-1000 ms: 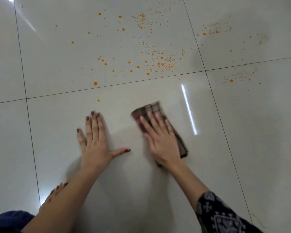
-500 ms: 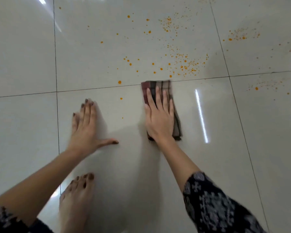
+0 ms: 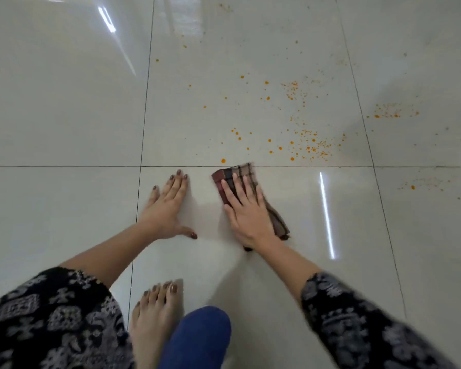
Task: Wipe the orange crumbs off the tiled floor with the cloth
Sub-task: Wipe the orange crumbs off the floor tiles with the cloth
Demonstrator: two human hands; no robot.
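A folded brown and red checked cloth [image 3: 240, 173] lies flat on the glossy pale tiled floor [image 3: 64, 115], its far edge at a grout line. My right hand [image 3: 246, 213] presses flat on the cloth with fingers spread. My left hand [image 3: 168, 206] rests flat on the bare tile just left of it, holding nothing. Orange crumbs [image 3: 310, 146] are scattered on the tile beyond the cloth. One larger crumb [image 3: 223, 161] sits just past the cloth's far left corner. More crumbs [image 3: 391, 113] lie to the far right.
My bare foot [image 3: 155, 315] and a knee in blue fabric [image 3: 197, 339] are at the bottom, close behind my hands. A small patch of crumbs [image 3: 421, 182] lies on the tile to the right. Bright light reflections streak the floor.
My right hand has slid the cloth forward across the tile to the grout line at the edge of the crumbs. My left hand stays planted on the floor. The view has shifted forward.
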